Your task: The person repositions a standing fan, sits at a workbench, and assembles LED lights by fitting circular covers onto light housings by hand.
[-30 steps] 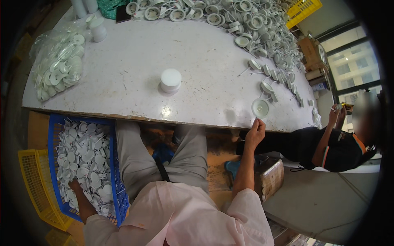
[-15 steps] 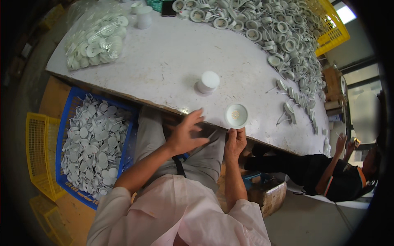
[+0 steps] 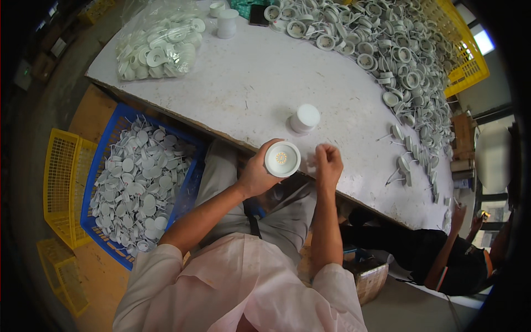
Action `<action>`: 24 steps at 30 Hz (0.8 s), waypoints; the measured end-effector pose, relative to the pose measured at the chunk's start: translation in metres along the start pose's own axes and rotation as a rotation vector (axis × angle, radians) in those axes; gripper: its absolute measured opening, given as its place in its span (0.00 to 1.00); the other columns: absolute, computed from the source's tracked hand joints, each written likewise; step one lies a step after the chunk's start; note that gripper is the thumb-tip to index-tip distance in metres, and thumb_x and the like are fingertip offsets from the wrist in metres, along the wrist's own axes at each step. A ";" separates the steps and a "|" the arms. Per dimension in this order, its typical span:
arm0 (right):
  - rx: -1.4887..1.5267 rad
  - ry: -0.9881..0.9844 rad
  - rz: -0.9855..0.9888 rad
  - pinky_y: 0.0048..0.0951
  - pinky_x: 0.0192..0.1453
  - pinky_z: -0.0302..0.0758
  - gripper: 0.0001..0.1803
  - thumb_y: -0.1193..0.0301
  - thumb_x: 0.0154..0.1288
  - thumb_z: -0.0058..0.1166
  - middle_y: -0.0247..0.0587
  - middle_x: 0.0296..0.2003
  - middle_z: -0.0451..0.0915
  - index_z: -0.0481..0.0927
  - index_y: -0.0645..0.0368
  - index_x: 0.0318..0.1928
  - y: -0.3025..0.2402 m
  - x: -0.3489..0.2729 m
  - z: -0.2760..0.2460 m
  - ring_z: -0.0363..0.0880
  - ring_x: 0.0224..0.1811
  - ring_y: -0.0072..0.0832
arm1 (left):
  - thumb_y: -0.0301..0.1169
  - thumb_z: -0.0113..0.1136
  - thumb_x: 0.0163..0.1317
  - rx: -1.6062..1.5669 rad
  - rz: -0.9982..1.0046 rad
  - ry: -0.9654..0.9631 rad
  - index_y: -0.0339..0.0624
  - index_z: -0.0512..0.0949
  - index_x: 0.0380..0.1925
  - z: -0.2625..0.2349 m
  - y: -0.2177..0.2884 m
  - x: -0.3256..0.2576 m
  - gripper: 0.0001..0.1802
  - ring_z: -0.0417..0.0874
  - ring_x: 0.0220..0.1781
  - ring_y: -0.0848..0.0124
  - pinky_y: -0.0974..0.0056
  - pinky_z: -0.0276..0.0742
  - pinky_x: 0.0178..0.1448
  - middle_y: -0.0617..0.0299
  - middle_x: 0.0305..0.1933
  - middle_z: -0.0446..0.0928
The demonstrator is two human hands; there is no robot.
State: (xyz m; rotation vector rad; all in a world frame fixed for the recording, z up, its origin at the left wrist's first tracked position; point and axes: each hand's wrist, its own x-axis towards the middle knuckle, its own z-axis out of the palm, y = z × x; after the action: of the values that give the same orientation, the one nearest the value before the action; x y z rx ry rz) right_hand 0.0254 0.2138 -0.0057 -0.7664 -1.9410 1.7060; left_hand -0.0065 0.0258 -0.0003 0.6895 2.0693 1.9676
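The left hand is gripping a round white lamp housing, fingers curled around its rim, its open face turned up so that a small pale disc is showing at the bottom of the cup. The housing is hanging just off the near edge of the table, above the person's lap. The right hand is sitting just to the right of it, fingers pinched together on something small and white; what that piece is I cannot tell. The two hands are close but not touching each other.

A little farther in on the table, just beyond the hands, a white cap-like cylinder is standing on its own. At the far left a clear plastic bag of white round parts is lying on the tabletop, and two more white cylinders are standing near it. A big heap of white ring-shaped housings with wires is spreading along the far and right side of the table, thinning to a few loose ones near the right edge.

On the floor to the left, a blue crate is holding many flat white discs, with a yellow crate beside it. At the right, another person in dark clothes is sitting low beside the table.
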 end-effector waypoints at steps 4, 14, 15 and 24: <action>-0.091 -0.015 0.096 0.19 0.26 0.68 0.15 0.61 0.58 0.60 0.31 0.22 0.73 0.73 0.60 0.28 -0.019 0.050 0.022 0.69 0.22 0.17 | 0.25 0.71 0.44 -0.016 0.009 0.041 0.39 0.63 0.58 -0.006 0.000 -0.005 0.39 0.76 0.54 0.68 0.65 0.73 0.55 0.55 0.52 0.75; -0.079 -0.155 0.130 0.19 0.19 0.60 0.16 0.61 0.61 0.57 0.30 0.17 0.67 0.70 0.58 0.26 -0.017 0.073 0.024 0.63 0.17 0.17 | 0.24 0.71 0.42 0.003 -0.027 0.049 0.36 0.63 0.58 -0.012 -0.005 -0.015 0.40 0.74 0.56 0.65 0.63 0.69 0.59 0.53 0.53 0.73; -0.008 -0.146 0.126 0.19 0.19 0.61 0.15 0.62 0.61 0.58 0.30 0.18 0.68 0.71 0.58 0.26 -0.015 0.073 0.023 0.63 0.17 0.16 | 0.24 0.71 0.42 0.002 -0.023 0.047 0.36 0.63 0.58 -0.011 -0.007 -0.016 0.40 0.74 0.56 0.65 0.63 0.69 0.59 0.53 0.53 0.73; 0.441 -0.069 0.230 0.15 0.23 0.68 0.06 0.71 0.64 0.53 0.31 0.25 0.73 0.71 0.58 0.35 -0.021 0.038 -0.006 0.71 0.23 0.17 | 0.25 0.72 0.43 -0.009 -0.031 0.007 0.36 0.63 0.58 -0.004 -0.016 -0.022 0.40 0.74 0.56 0.66 0.63 0.69 0.60 0.54 0.53 0.73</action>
State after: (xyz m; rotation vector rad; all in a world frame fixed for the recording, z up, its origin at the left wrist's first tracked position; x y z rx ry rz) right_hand -0.0017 0.2416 0.0145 -0.7887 -1.4733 2.2194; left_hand 0.0077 0.0121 -0.0192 0.6453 2.0612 1.9642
